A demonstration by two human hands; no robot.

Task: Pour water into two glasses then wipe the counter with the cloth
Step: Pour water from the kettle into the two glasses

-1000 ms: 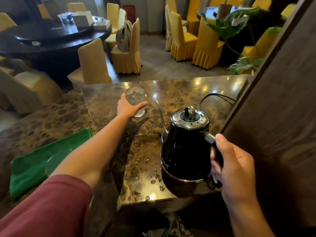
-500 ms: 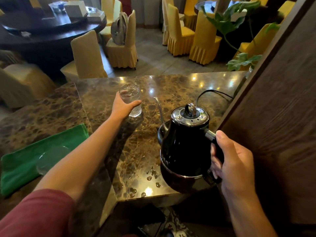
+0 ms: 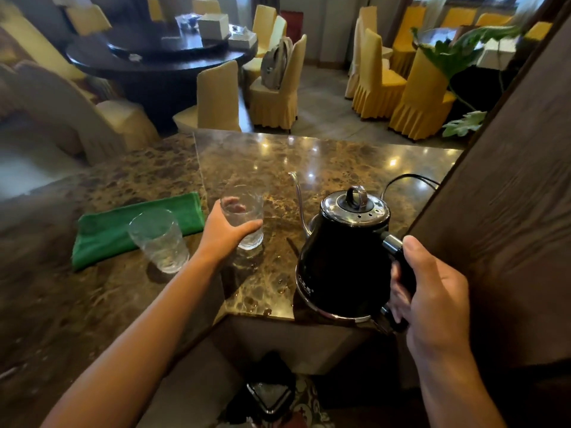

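Lying flat at the left of the brown marble tabletop (image 3: 340, 162): folded green microfibre cloth (image 3: 105, 230), long edge running up to the right. Standing upright against the cloth's near edge, partly in front of it: clear textured drinking glass (image 3: 159, 240), looking empty apart from perhaps a trace at the bottom; too blurred to say more. Reaching in from the lower left: bare left forearm, left hand (image 3: 224, 234) wrapping around a second clear textured drinking glass (image 3: 244, 216), thumb crossing the near side, fingers showing through the far wall. Resting on the raised marble slab, that second glass, with water possibly in it, level unclear. Sitting in small beads on the slab just near of it: water droplets (image 3: 279, 285). Standing right of the droplets: black gooseneck kettle with chrome lid (image 3: 343, 257), thin spout curving up toward the held glass, contents hidden. Curling tight around the kettle's black handle at the right: right hand (image 3: 432, 291), thumb on top. Trailing off behind the kettle: black power cord (image 3: 408, 177).
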